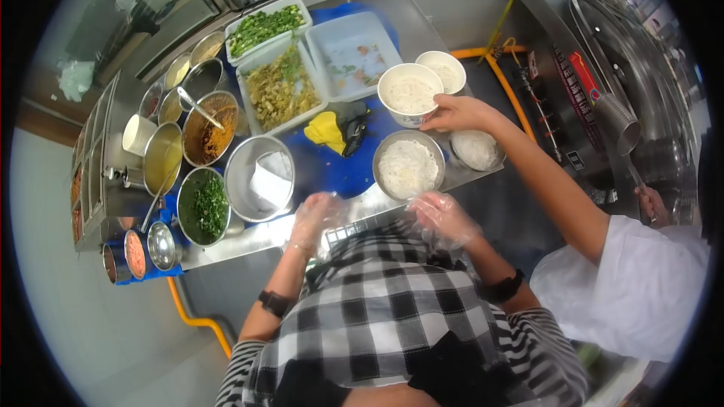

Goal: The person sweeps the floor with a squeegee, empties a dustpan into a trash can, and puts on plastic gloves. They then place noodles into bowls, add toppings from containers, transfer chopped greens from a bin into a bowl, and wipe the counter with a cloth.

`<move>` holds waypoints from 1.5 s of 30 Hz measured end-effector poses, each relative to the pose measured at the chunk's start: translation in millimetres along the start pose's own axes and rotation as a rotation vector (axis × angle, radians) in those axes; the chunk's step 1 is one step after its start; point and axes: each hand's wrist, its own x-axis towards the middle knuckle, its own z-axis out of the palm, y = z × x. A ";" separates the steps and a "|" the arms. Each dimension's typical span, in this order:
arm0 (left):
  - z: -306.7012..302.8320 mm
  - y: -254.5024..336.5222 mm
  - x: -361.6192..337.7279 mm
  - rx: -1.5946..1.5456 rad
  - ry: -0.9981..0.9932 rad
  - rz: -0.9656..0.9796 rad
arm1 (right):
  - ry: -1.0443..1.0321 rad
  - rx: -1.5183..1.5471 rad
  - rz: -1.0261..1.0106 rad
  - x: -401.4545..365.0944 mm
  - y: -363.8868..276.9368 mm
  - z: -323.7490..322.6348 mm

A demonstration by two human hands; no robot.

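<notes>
Our right hand (441, 215), gloved and loosely open on nothing, is nearest the steel bowl of noodles (408, 167), just off at eleven o'clock. Our left hand (313, 218), equally empty, has it at two o'clock.

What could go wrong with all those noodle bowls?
1. The metal bowl of noodles sits near the edge of the counter, close to the right hand; a bump might tip it.
2. A co-worker's hand is on the paper bowl just behind it, so arms could collide.
3. The left hand wears a loose plastic glove that might slip or snag.
</notes>
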 end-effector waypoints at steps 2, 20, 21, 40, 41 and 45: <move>16.6 14.1 14.1 0.007 -0.078 0.057 | 0.029 0.005 0.061 3.8 1.6 -3.8; 142.6 61.0 200.8 1.850 -0.224 0.519 | 0.091 -0.055 0.220 3.5 40.5 -45.5; 149.0 66.8 198.3 1.853 -0.192 0.526 | 0.089 0.004 0.230 6.6 40.8 -46.3; -3.8 87.9 -32.9 -0.463 0.012 0.226 | 0.644 -0.912 0.008 209.4 -59.3 -204.0; -9.7 82.7 -48.6 -0.457 0.085 0.247 | 0.499 -0.904 0.079 226.3 -43.9 -213.5; -44.0 40.9 -100.1 -0.578 0.226 0.320 | 0.247 -1.525 -0.088 305.7 42.6 -265.3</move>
